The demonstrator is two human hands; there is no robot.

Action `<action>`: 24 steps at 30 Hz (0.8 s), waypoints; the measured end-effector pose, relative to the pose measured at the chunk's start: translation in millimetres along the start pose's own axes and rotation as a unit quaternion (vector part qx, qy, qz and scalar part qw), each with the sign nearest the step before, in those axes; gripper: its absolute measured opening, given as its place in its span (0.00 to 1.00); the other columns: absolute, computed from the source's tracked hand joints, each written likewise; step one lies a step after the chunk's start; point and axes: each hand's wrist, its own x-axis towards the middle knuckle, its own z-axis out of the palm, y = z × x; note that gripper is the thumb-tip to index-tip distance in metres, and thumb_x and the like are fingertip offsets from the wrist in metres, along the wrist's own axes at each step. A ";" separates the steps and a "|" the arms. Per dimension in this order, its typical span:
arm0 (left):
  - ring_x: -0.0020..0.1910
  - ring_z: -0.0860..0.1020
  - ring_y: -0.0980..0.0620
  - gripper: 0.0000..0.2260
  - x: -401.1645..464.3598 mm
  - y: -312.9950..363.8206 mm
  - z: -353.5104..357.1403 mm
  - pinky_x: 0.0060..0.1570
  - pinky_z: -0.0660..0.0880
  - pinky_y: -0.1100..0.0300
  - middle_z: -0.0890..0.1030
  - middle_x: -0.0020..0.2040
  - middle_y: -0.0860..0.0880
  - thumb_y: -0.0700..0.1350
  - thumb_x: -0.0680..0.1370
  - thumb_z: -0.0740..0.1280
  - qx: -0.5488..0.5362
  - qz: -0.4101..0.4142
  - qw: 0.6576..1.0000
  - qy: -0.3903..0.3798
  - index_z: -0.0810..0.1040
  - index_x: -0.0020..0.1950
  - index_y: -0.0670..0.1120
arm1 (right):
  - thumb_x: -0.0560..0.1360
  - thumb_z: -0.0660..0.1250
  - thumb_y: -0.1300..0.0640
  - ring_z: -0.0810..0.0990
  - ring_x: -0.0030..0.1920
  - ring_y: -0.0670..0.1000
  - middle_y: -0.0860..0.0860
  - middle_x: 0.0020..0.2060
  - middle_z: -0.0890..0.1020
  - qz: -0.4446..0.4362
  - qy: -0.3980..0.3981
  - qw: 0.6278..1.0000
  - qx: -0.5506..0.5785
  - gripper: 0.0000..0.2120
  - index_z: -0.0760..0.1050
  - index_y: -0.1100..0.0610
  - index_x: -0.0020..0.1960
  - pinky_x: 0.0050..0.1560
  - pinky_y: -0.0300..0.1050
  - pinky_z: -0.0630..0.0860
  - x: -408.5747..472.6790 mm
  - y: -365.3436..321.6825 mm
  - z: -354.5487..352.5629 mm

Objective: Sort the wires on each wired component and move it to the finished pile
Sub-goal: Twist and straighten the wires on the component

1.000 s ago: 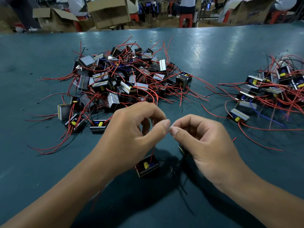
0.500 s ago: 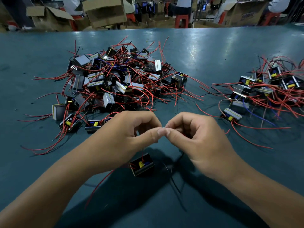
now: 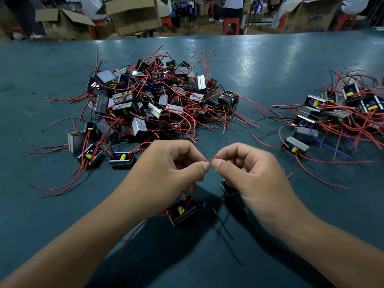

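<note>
Two hands, left hand and right hand, both pinching one thin red wire end; small black wired component at 6 o'clock beneath.

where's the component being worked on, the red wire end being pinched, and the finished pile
component (image 3: 182, 210), head view, open face with yellow part
red wire end (image 3: 212, 159), head view, tip between the thumbs
finished pile (image 3: 340, 113), head view, middle of right-hand heap
</note>
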 end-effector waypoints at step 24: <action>0.33 0.78 0.52 0.04 -2.7 8.9 -1.2 0.33 0.75 0.57 0.81 0.36 0.50 0.49 0.75 0.71 0.091 0.087 0.991 0.036 0.82 0.44 0.50 | 0.76 0.69 0.66 0.68 0.28 0.43 0.47 0.28 0.74 -0.048 -0.041 0.996 -0.066 0.05 0.78 0.60 0.41 0.29 0.32 0.64 -0.9 -7.0 -1.2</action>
